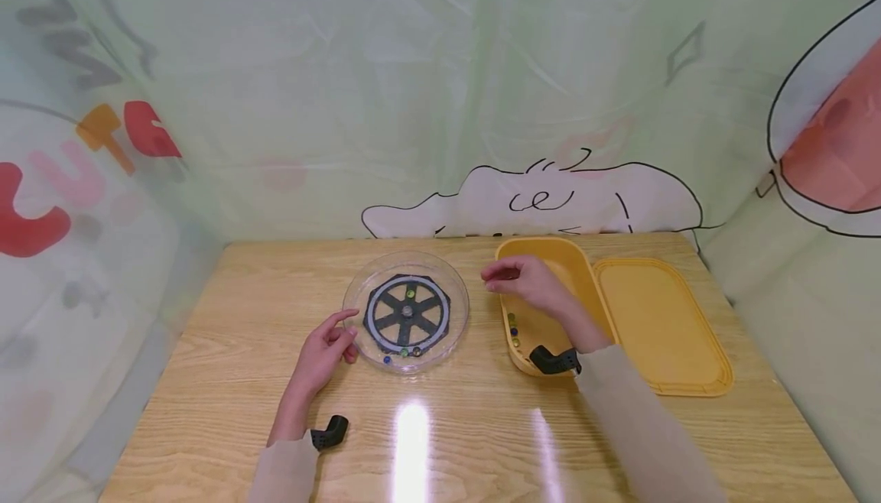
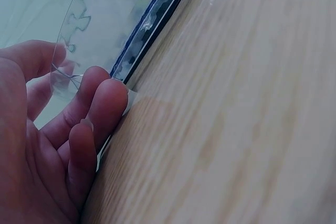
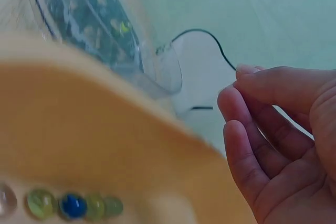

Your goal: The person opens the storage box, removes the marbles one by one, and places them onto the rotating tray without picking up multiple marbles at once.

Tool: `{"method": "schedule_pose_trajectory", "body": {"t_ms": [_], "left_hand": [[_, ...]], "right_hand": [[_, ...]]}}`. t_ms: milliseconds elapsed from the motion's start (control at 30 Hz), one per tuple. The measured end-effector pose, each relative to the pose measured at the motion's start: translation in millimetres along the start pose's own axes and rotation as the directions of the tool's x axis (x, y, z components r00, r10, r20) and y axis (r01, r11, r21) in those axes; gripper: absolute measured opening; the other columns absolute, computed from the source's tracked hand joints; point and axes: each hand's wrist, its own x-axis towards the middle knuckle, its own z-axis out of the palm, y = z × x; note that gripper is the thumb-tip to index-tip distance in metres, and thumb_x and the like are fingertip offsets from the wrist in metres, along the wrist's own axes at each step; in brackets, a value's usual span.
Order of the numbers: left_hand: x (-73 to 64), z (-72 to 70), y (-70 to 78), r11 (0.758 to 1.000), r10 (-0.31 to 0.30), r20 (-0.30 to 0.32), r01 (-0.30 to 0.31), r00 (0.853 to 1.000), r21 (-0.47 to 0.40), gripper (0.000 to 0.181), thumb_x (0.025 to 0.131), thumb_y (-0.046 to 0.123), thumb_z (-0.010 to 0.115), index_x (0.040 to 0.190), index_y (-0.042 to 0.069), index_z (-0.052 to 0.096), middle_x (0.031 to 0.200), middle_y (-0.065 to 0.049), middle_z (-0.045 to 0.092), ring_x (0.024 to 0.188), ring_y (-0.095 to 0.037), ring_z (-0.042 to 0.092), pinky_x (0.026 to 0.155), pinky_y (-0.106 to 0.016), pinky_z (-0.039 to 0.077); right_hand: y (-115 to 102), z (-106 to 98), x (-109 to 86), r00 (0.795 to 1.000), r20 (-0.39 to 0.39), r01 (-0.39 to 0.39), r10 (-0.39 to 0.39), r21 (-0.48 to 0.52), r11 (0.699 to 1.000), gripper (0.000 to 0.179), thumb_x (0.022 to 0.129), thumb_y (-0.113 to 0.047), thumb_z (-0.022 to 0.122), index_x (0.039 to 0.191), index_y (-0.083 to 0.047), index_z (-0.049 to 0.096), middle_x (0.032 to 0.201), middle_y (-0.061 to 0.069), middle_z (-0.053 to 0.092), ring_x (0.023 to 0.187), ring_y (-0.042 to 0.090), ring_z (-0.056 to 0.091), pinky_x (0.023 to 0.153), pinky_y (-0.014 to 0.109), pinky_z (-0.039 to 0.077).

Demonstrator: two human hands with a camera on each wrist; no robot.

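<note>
A clear round dish (image 1: pixel 460 332) stands on the table, with a dark spoked wheel (image 1: pixel 406 335) showing in or through it. Several marbles lie in it: a yellow-green marble (image 1: pixel 410 293) on the wheel, others near the front rim, including a blue marble (image 1: pixel 388 360). My left hand (image 1: pixel 326 352) is at the dish's left rim, fingers loosely bent, fingertips touching or nearly touching the clear wall. Above the left edge of a yellow box (image 1: pixel 560 249) hovers my right hand (image 1: pixel 533 281); thumb and fingertips come together, with nothing visible between them. Another blue marble (image 3: pixel 73 205) lies among several in the box.
A yellow lid (image 1: pixel 664 327) lies flat to the right of the box, beside its wall. The wooden table (image 1: pixel 468 442) meets a printed curtain (image 1: pixel 358 105) along its back edge. Dish and box stand a short gap apart.
</note>
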Motion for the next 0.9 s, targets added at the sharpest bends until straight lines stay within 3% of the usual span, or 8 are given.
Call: {"method": "schedule_pose_trajectory", "body": {"t_ms": [167, 333, 567, 733, 900], "left_hand": [[0.3, 1.5, 1.7, 1.0, -0.014, -0.006, 0.014, 1.0, 0.002, 0.034, 0.101, 0.016, 0.06, 0.134, 0.015, 0.06, 0.071, -0.009, 0.064, 0.061, -0.022, 0.062, 0.066, -0.029, 0.052], [0.1, 2.0, 2.8, 1.0, -0.024, -0.012, 0.024, 1.0, -0.002, 0.033, 0.101, 0.016, 0.06, 0.134, 0.015, 0.06, 0.071, -0.009, 0.064, 0.061, -0.022, 0.062, 0.066, -0.029, 0.051], [0.5, 2.2, 1.6, 1.0, -0.027, -0.007, 0.027, 1.0, -0.014, 0.033, 0.101, 0.017, 0.061, 0.134, 0.017, 0.06, 0.072, -0.01, 0.063, 0.061, -0.022, 0.062, 0.067, -0.029, 0.052], [0.5, 1.1, 1.6, 1.0, -0.026, -0.012, 0.026, 1.0, -0.011, 0.034, 0.101, 0.016, 0.06, 0.134, 0.016, 0.06, 0.072, -0.01, 0.063, 0.061, -0.023, 0.062, 0.067, -0.029, 0.051], [0.9, 1.3, -0.3, 1.0, -0.021, -0.007, 0.021, 1.0, -0.01, 0.033, 0.101, 0.017, 0.061, 0.134, 0.016, 0.061, 0.072, -0.011, 0.063, 0.061, -0.023, 0.062, 0.067, -0.029, 0.051]], "right_hand": [[8.0, -11.5, -3.9, 1.0, -0.018, -0.02, 0.02, -0.019, 1.0, 0.022, 0.089, -0.004, 0.073, 0.11, 0.002, 0.072, 0.111, 0.022, 0.069, 0.096, 0.024, 0.067, 0.08, 0.024, 0.053], [17.0, -21.0, -5.3, 0.999, 0.012, -0.033, 0.033, -0.012, 0.999, 0.022, 0.088, -0.001, 0.074, 0.109, 0.005, 0.071, 0.106, 0.02, 0.07, 0.094, 0.024, 0.066, 0.08, 0.025, 0.053], [29.0, -33.5, -6.9, 0.991, 0.079, -0.095, 0.105, -0.121, 0.988, 0.013, 0.087, -0.006, 0.076, 0.099, -0.002, 0.075, 0.097, 0.008, 0.072, 0.091, 0.021, 0.062, 0.083, 0.028, 0.049], [32.2, -38.4, -8.6, 0.968, 0.19, -0.133, 0.165, -0.17, 0.976, 0.015, 0.087, -0.006, 0.076, 0.102, -0.006, 0.078, 0.098, 0.007, 0.075, 0.09, 0.02, 0.066, 0.085, 0.032, 0.051], [36.0, -42.2, -7.9, 0.928, 0.312, -0.139, 0.204, -0.219, 0.966, 0.018, 0.087, -0.007, 0.075, 0.105, -0.009, 0.078, 0.102, 0.005, 0.074, 0.093, 0.018, 0.065, 0.09, 0.036, 0.048]]}}
